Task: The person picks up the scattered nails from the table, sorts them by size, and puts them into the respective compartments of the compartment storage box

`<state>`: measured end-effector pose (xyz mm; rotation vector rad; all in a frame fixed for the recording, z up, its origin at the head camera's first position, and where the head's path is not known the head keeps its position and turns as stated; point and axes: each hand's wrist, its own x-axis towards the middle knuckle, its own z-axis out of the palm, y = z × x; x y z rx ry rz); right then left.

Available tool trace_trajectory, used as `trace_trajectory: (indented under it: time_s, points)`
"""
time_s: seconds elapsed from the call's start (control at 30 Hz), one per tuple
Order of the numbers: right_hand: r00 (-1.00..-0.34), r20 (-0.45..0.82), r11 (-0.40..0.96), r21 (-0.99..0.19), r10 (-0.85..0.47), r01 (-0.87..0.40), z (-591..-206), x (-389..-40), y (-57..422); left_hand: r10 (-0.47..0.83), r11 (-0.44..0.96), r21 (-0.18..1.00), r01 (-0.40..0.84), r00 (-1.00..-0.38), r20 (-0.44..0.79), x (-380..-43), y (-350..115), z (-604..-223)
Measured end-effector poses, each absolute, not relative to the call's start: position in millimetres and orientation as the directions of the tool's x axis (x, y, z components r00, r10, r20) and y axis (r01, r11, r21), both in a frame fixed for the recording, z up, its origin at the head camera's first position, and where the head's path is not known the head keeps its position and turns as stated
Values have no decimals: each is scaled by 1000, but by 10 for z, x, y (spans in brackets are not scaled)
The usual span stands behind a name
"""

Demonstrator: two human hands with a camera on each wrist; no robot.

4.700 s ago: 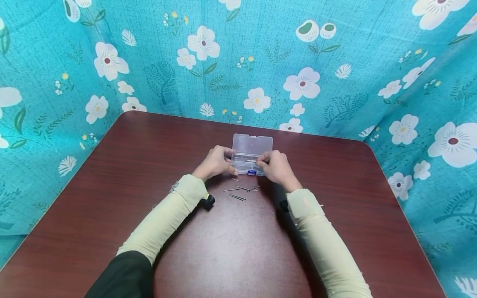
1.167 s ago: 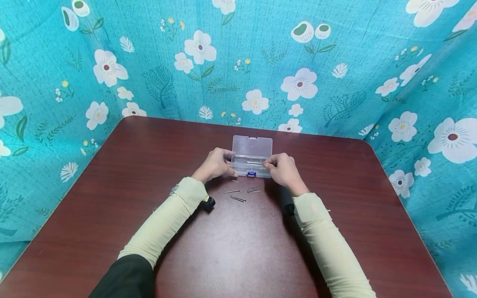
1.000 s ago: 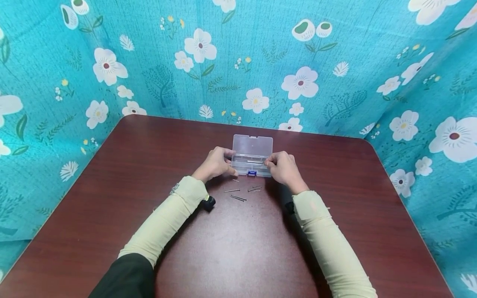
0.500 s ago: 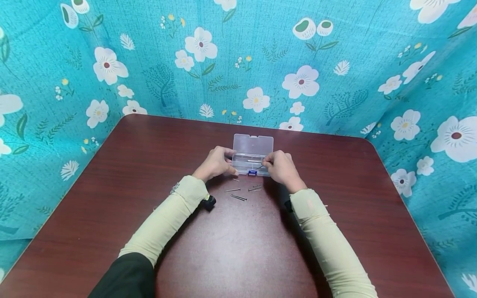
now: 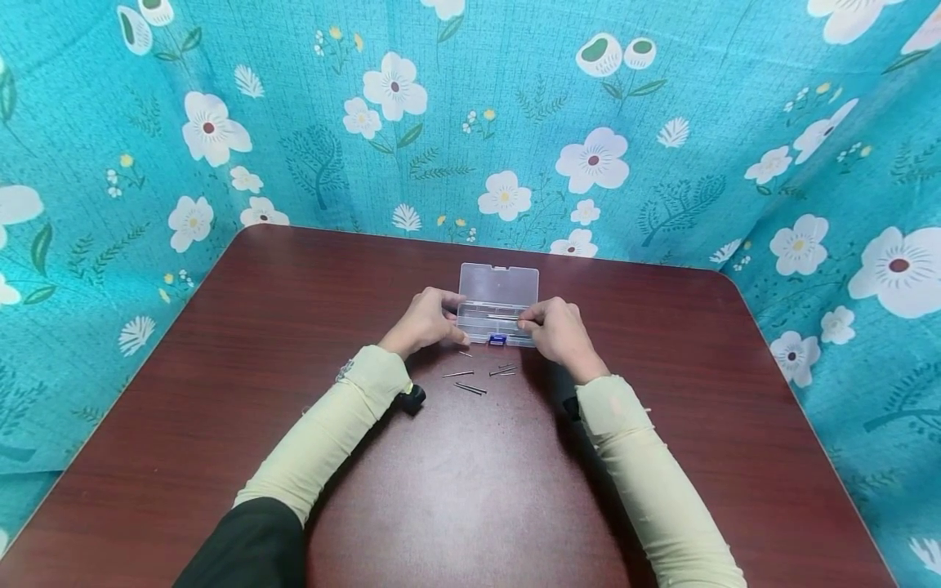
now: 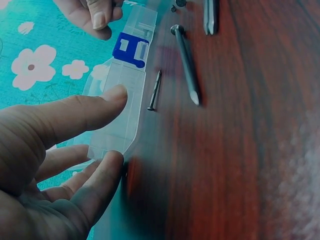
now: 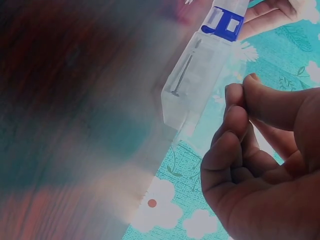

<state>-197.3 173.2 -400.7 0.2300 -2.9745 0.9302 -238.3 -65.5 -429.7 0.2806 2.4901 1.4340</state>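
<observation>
A clear plastic box point(image 5: 478, 331) with a blue latch point(image 5: 497, 339) stands with its lid point(image 5: 499, 284) raised. My left hand point(image 5: 426, 321) grips its left end, thumb on the front wall and fingers at the end. Over the right end is my right hand point(image 5: 559, 331), its thumb and curled fingers point(image 7: 235, 117) meeting at the tips; I see nothing between them. One nail point(image 5: 503, 317) lies in the rear part of the box. Through the front wall, the right wrist view shows a nail point(image 7: 185, 70), its head toward the right end.
Several loose nails point(image 5: 470, 388) lie on the dark red table point(image 5: 470, 490) just in front of the box. A small nail point(image 6: 155, 90) is close to the latch side. Behind the table hangs a blue flowered cloth point(image 5: 441, 122).
One nail from the loose group on the table is gone since the oldest frame. Half a second ago my right fingers held a nail slanting into the box's front part; it no longer shows there.
</observation>
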Motion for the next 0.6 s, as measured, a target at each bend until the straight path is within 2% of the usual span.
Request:
trace_trajectory:
  time_s: [0.23, 0.6]
  points:
    - [-990, 33, 806, -577, -136, -130, -3995, -1917, 1715, 280, 504, 863, 32, -951, -128, -2375, -648, -4306]
    - [-979, 38, 802, -567, -199, -185, -4018, -1796, 1742, 284, 496, 868, 23, -949, -137, -2362, -651, -4261]
